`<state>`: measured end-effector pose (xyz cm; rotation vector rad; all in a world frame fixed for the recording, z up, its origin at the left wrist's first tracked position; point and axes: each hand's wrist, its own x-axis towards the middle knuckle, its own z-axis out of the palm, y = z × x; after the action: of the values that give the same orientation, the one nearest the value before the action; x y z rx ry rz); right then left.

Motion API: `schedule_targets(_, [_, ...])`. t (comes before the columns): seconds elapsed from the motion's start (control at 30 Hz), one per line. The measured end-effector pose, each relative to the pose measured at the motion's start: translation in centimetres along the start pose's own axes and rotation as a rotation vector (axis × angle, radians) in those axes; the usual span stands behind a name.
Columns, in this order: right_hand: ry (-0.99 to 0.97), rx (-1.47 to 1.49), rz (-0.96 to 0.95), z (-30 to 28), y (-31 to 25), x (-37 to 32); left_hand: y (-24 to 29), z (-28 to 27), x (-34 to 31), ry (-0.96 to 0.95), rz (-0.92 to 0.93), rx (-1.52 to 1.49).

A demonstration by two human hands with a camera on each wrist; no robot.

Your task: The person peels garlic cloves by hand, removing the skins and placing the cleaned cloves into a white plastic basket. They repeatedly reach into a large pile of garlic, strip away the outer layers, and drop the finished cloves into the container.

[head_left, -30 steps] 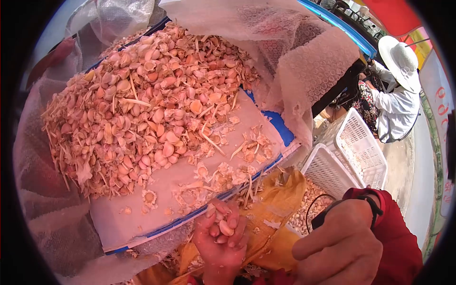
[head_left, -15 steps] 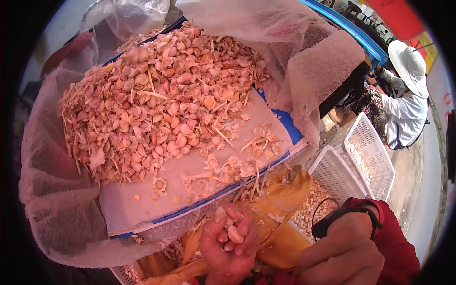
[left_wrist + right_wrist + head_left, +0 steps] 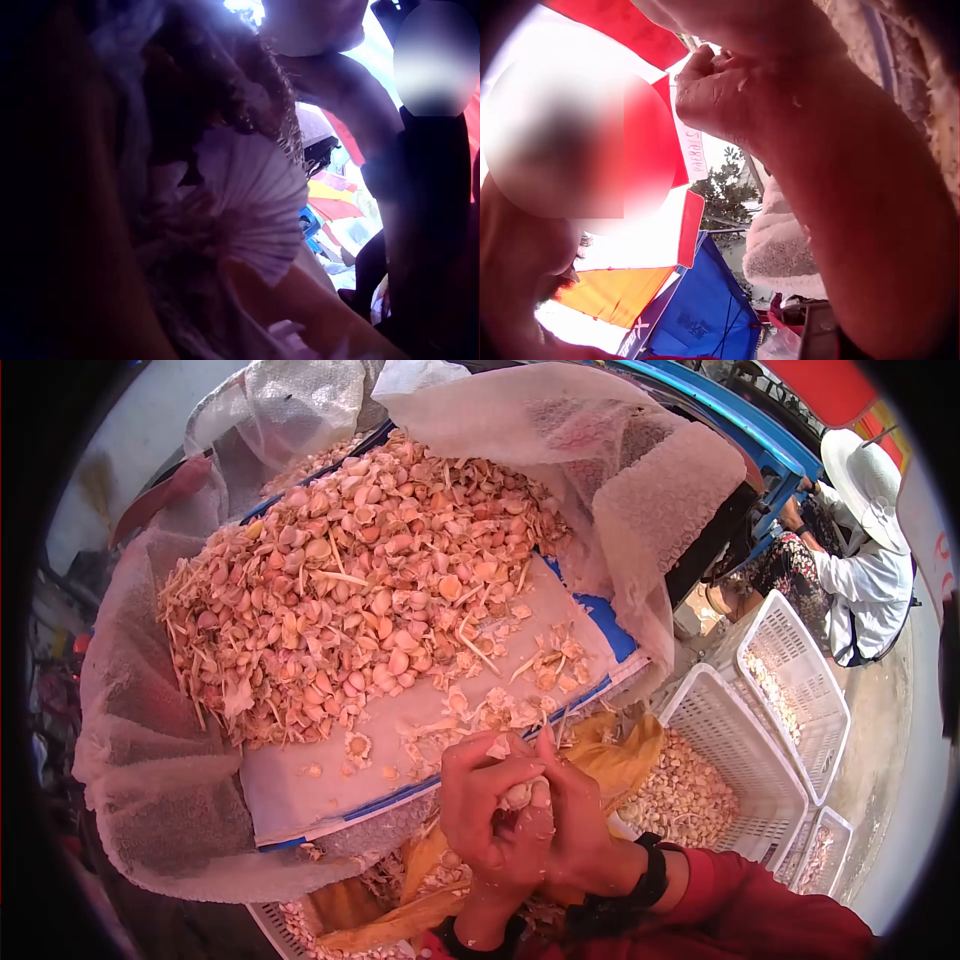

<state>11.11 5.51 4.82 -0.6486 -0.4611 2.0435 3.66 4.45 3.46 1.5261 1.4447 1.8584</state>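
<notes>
My two hands are together in front of the tray in the head view. The left hand [image 3: 490, 815] holds pale garlic cloves [image 3: 518, 796] in its curled fingers. Against it from the right, the right hand [image 3: 580, 800] closes around the same cloves, its fingertips partly hidden. Just beyond the fingers lies a large heap of unpeeled garlic cloves [image 3: 310, 600] with loose skins and dry stalks. It spreads over a pale, blue-edged board [image 3: 300, 800]. In the right wrist view, curled fingers [image 3: 705, 86] show; the left wrist view is dark.
Bubble wrap [image 3: 130, 760] surrounds the heap. At right stand white plastic baskets [image 3: 700, 700] with garlic cloves [image 3: 690, 790]. A yellow sack [image 3: 600, 760] lies beneath my hands. Farther right sits a person in a white hat [image 3: 870, 490].
The left hand was palm up with cloves showing and the right hand was apart, to its right. The right hand has moved left to meet it; the head view has shifted.
</notes>
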Motion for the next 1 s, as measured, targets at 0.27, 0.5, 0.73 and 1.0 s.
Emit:
schedule_targets(0.27, [0.124, -0.036, -0.058, -0.2, 0.3, -0.4, -0.6, -0.4, 0.0, -0.13, 0.186, 0.309])
schedule_targets(0.5, [0.197, 0.571, 0.187, -3.2, 2.5, 1.8, 0.1, -2.2, -0.9, 0.242, 0.051, 0.236])
schedule_targets(0.73, [-0.1, 0.176, -0.009, 8.0, -4.8, 17.7, -2.9, -2.0, -3.6, 0.175, -0.008, -0.027])
schedule_targets(1.0, [-0.497, -0.286, 0.095, 16.8, -6.2, 30.8, -4.0, -2.2, -2.5, 0.279, -0.209, -0.246])
